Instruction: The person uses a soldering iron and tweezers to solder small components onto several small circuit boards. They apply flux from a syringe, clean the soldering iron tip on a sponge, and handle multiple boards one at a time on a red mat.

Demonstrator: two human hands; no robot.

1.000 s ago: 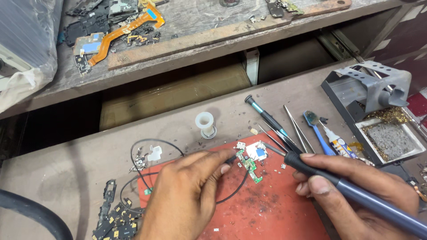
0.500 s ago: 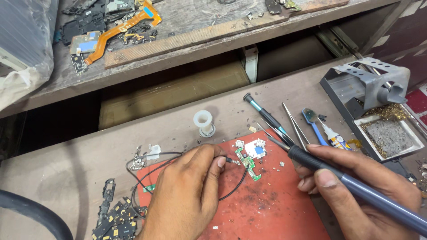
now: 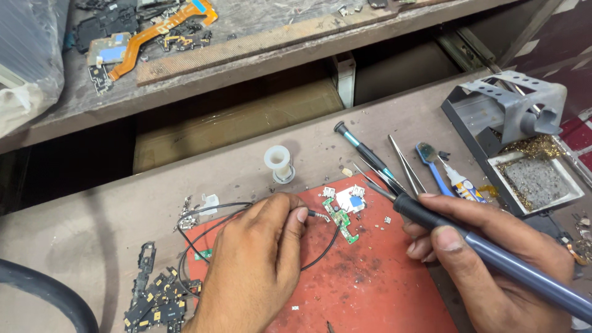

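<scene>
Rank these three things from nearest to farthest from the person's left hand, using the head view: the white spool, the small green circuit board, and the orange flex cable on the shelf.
1. small green circuit board: on the red mat, just right of the left hand.
2. white spool: on the bench, above the hand.
3. orange flex cable: on the upper shelf, far top left.

One head-worn camera looks steeply down, close over the brown wooden workbench (image 3: 259, 154), facing its far edge and the cluttered upper shelf (image 3: 246, 46).
</scene>
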